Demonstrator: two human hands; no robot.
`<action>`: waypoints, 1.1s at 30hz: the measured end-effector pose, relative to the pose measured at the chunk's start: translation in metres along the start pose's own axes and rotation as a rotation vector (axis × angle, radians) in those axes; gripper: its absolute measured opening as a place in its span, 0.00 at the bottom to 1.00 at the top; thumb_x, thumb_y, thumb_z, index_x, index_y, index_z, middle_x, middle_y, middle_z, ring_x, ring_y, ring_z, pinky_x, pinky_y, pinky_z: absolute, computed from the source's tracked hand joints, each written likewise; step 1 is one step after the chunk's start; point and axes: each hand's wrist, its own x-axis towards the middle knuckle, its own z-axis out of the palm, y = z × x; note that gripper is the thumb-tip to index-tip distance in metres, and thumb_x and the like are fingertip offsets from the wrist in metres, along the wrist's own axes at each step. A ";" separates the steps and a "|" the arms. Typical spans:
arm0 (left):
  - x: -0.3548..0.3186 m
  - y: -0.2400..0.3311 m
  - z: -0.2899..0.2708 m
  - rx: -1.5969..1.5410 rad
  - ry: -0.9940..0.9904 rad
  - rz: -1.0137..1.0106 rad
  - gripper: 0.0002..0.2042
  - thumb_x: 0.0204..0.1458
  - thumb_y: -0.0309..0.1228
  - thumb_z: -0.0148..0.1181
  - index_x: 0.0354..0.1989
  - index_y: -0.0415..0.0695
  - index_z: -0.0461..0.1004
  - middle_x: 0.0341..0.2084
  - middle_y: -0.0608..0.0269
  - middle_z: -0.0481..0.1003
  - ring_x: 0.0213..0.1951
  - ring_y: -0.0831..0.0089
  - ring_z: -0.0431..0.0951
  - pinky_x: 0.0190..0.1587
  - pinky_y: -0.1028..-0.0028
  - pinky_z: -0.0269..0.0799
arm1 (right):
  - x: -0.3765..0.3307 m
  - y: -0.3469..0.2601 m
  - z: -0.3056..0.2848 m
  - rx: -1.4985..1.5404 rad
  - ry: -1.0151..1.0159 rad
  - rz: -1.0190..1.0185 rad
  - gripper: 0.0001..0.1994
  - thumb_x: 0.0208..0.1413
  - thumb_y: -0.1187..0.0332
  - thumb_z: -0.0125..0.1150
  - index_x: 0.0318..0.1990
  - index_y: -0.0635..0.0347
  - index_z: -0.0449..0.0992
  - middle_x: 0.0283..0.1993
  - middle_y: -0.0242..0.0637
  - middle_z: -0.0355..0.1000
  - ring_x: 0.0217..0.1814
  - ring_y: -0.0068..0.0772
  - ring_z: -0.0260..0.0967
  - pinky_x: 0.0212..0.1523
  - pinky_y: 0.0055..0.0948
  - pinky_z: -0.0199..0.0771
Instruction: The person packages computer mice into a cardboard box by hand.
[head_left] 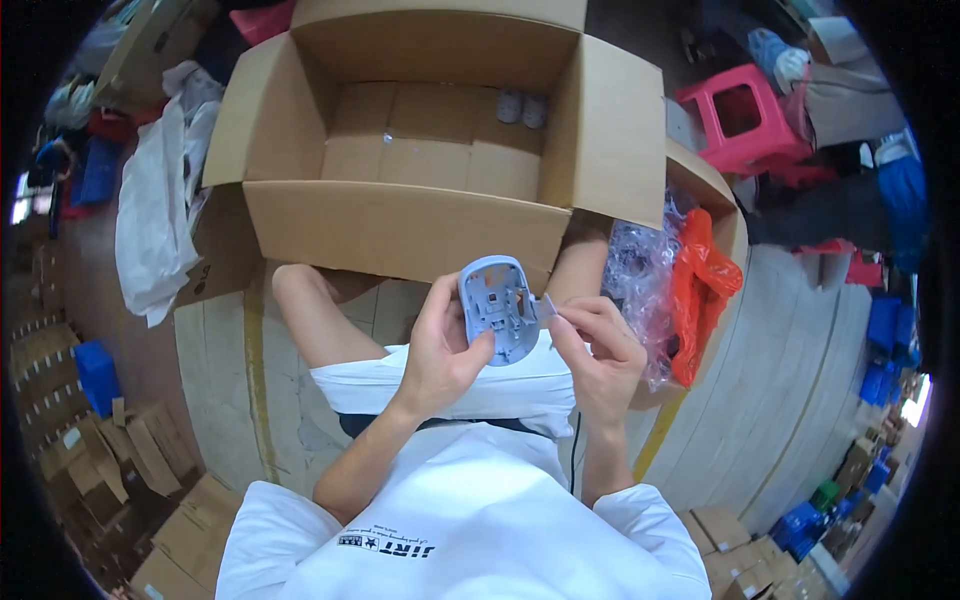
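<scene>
My left hand (447,345) grips a light blue-grey plastic shell (510,345) by its left side, the thumb laid over its lower edge. Rounded in outline, the shell shows its inner side, with ribs, posts and small cut-outs. My right hand (600,350) pinches a small thin plastic piece (544,308) between thumb and fingertips at the shell's right edge. Whether this piece is joined to the shell or only touches it, I cannot tell. Both hands are above my lap, just this side of a large open cardboard box (405,225).
Inside the box, two small pale rounded items (522,109) lie in the far right corner. To the right, another carton (738,225) holds clear plastic wrap (640,270) and a red plastic bag (700,280). A pink stool (750,120) stands beyond; a white sack (160,210) hangs at left.
</scene>
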 end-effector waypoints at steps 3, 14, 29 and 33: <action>-0.012 0.008 -0.009 -0.003 0.090 0.044 0.28 0.45 0.14 0.54 0.58 0.38 0.58 0.49 0.50 0.70 0.47 0.67 0.73 0.55 0.70 0.67 | -0.007 -0.008 0.020 -0.152 -0.013 0.052 0.02 0.50 0.82 0.62 0.31 0.69 0.77 0.34 0.35 0.75 0.30 0.21 0.66 0.29 0.15 0.65; -0.027 0.014 -0.023 0.088 0.203 0.139 0.22 0.54 0.24 0.58 0.56 0.40 0.58 0.46 0.52 0.70 0.45 0.67 0.75 0.47 0.72 0.72 | -0.028 -0.008 0.069 -0.197 0.032 -0.102 0.04 0.49 0.81 0.63 0.30 0.65 0.74 0.32 0.32 0.68 0.27 0.19 0.59 0.25 0.16 0.61; -0.030 0.016 -0.022 0.200 0.291 0.155 0.16 0.53 0.25 0.60 0.50 0.40 0.66 0.39 0.60 0.74 0.37 0.74 0.74 0.41 0.78 0.71 | -0.020 -0.013 0.063 -0.045 -0.113 0.072 0.03 0.53 0.78 0.62 0.30 0.64 0.73 0.31 0.31 0.66 0.28 0.20 0.60 0.27 0.15 0.62; -0.027 0.014 -0.020 0.171 0.271 0.222 0.15 0.53 0.24 0.59 0.49 0.41 0.68 0.36 0.62 0.74 0.34 0.76 0.74 0.38 0.79 0.71 | -0.012 -0.011 0.069 0.056 -0.125 0.181 0.04 0.56 0.75 0.61 0.36 0.66 0.76 0.33 0.32 0.70 0.30 0.19 0.63 0.30 0.14 0.66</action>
